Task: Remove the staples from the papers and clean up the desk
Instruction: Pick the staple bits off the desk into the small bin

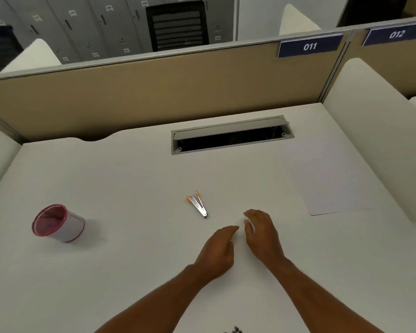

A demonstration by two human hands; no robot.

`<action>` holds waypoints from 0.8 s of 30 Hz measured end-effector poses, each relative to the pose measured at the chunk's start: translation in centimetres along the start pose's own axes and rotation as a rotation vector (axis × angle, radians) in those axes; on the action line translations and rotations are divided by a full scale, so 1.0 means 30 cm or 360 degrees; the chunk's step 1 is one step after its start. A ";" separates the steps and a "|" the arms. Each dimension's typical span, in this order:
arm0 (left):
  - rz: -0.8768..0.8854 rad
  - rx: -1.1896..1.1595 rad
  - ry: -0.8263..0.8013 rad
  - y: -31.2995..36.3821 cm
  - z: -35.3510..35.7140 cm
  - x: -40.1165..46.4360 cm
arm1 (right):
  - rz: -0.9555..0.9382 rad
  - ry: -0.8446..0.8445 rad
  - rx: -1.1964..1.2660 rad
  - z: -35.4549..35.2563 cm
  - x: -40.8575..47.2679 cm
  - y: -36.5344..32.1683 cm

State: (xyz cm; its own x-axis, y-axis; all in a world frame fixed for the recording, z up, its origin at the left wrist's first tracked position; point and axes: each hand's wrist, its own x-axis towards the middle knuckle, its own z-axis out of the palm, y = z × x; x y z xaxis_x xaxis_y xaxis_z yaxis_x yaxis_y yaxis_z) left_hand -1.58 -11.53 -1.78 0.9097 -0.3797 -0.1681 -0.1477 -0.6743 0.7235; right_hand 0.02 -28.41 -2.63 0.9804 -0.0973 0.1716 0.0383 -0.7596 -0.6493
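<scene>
A metal staple remover (198, 205) with orange tips lies on the white desk (135, 183) near the middle. White papers (332, 179) lie flat at the right side of the desk. My left hand (217, 251) and my right hand (262, 234) rest close together on the desk, just below and to the right of the staple remover, palms facing each other with the fingers curved. I cannot make out anything between them. A red-rimmed white cup (58, 223) stands tilted at the left.
A grey cable slot (231, 135) opens in the desk at the back. Beige partition walls (154, 92) with tags 011 and 012 close the far side. White side panels (380, 131) border left and right. Small dark bits (234, 329) lie at the near edge.
</scene>
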 end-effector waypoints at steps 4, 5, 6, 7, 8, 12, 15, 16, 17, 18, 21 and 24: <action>-0.0036 0.0051 0.0230 -0.139 -0.094 -0.146 | -0.0131 -0.0115 -0.0012 0.095 -0.070 -0.132; -0.0053 0.0052 0.0279 -0.168 -0.118 -0.174 | -0.0150 -0.0142 -0.0013 0.114 -0.081 -0.158; -0.0078 0.0055 0.0337 -0.199 -0.145 -0.203 | -0.0169 -0.0161 -0.0010 0.136 -0.090 -0.188; -0.0112 0.0055 0.0395 -0.233 -0.176 -0.237 | -0.0187 -0.0174 -0.0003 0.164 -0.098 -0.220; -0.0143 0.0059 0.0457 -0.264 -0.205 -0.268 | -0.0192 -0.0192 0.0000 0.191 -0.106 -0.250; -0.0222 0.0078 0.0702 -0.387 -0.325 -0.384 | -0.0200 -0.0331 -0.0004 0.297 -0.134 -0.380; -0.0283 0.0083 0.0833 -0.475 -0.404 -0.453 | -0.0237 -0.0418 0.0020 0.371 -0.144 -0.477; -0.0297 0.0089 0.0865 -0.502 -0.425 -0.471 | -0.0250 -0.0443 0.0029 0.390 -0.145 -0.505; -0.0311 0.0095 0.0902 -0.533 -0.448 -0.491 | -0.0272 -0.0475 0.0032 0.413 -0.146 -0.537; -0.0317 0.0107 0.0939 -0.565 -0.469 -0.511 | -0.0293 -0.0508 0.0027 0.435 -0.146 -0.566; -0.0378 0.0148 0.1004 -0.652 -0.528 -0.562 | -0.0322 -0.0611 -0.0011 0.498 -0.137 -0.651; -0.0521 0.0209 0.1001 -0.721 -0.579 -0.604 | -0.0332 -0.0715 -0.0052 0.558 -0.120 -0.719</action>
State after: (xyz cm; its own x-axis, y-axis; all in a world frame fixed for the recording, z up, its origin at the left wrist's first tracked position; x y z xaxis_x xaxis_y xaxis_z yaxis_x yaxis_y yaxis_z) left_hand -8.14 20.93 -2.76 0.9607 0.2649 0.0832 0.1614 -0.7766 0.6090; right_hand -1.09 -0.90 -1.65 0.9393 0.3401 -0.0454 0.2434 -0.7537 -0.6105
